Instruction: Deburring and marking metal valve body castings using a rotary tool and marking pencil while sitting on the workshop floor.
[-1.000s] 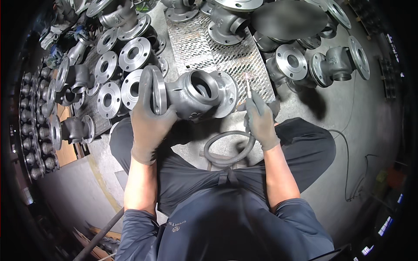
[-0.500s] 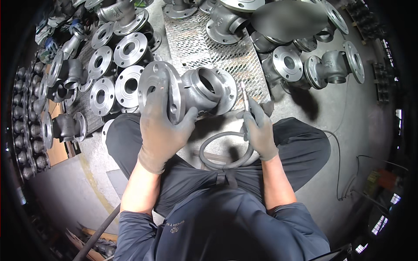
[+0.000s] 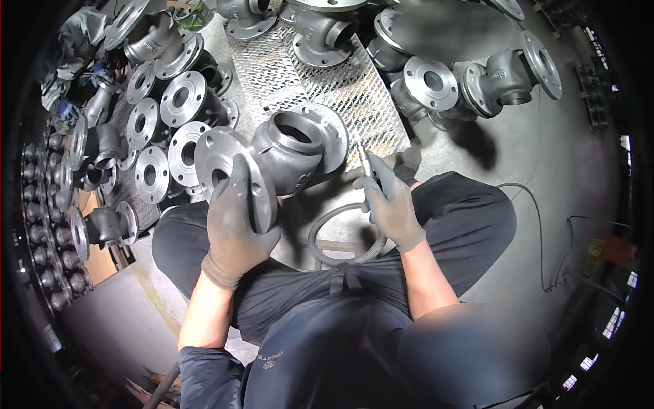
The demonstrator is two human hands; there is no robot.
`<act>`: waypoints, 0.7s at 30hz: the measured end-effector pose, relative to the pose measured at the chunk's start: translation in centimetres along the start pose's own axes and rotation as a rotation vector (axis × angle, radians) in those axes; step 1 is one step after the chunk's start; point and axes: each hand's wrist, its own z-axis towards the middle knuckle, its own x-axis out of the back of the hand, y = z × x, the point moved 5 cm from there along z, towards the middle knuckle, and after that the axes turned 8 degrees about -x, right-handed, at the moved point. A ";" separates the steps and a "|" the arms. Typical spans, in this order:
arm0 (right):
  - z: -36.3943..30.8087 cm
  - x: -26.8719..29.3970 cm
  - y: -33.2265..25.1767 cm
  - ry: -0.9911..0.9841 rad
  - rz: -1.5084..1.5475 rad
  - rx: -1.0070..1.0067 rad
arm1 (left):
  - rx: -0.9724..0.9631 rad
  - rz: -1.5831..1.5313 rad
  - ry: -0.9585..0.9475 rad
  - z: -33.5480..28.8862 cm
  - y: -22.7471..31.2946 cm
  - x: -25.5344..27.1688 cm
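Note:
A grey metal valve body (image 3: 289, 153) with a round flange at each end sits in front of me, its open neck facing up. My left hand (image 3: 235, 238), in a grey glove, is closed on the near-left flange, fingers against its outer face and thumb on the rim side. My right hand (image 3: 394, 210), also gloved, grips a slim metal pencil-shaped tool (image 3: 366, 163). The tool's tip points up and away, beside the valve body's right flange and apart from it. A thick dark hose (image 3: 315, 235) loops below my right hand, between my legs.
A perforated metal plate (image 3: 272, 75) lies beyond the valve body. More flanged valve bodies stand at the left (image 3: 151, 174), the far middle (image 3: 323, 34) and the right (image 3: 501, 82). A thin cable (image 3: 538, 225) runs over the floor at the right.
The valve body has turned in my left hand's grip, so its neck faces more upward. The whole view has shifted and tilted a little. My right hand keeps hold of the tool.

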 end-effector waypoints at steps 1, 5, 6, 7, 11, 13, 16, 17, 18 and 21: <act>-0.1 -0.2 0.0 -0.016 0.005 0.003 | 0.005 0.003 0.016 -0.8 -0.6 -0.2; 0.0 -0.8 -0.2 -0.073 0.000 0.042 | -0.045 0.041 0.090 -2.2 -1.4 -0.2; 0.0 -0.9 0.0 -0.083 0.010 0.039 | -0.040 0.052 0.082 -2.6 -1.6 -0.3; 0.0 -1.0 0.0 -0.070 -0.016 0.079 | -0.021 0.044 0.074 -2.9 -1.8 -0.4; 0.1 -1.1 -0.8 -0.091 -0.027 0.097 | 0.048 0.045 0.052 -4.0 -2.4 -0.5; 0.3 -1.1 -0.7 -0.110 0.001 0.066 | 0.100 -0.007 0.058 -4.3 -2.8 -0.4; 0.5 -1.1 -0.1 -0.104 -0.016 0.024 | 0.120 -0.045 0.075 -4.0 -2.8 -0.2; 0.5 -1.0 0.1 -0.106 -0.029 0.000 | 0.104 -0.001 0.069 -3.9 -2.7 -0.2; 0.5 -0.9 0.2 -0.110 -0.042 -0.024 | 0.088 0.044 0.064 -3.7 -2.6 0.0; 0.7 -0.8 1.4 -0.047 -0.091 0.114 | 0.111 -0.057 0.120 -2.3 -2.3 0.2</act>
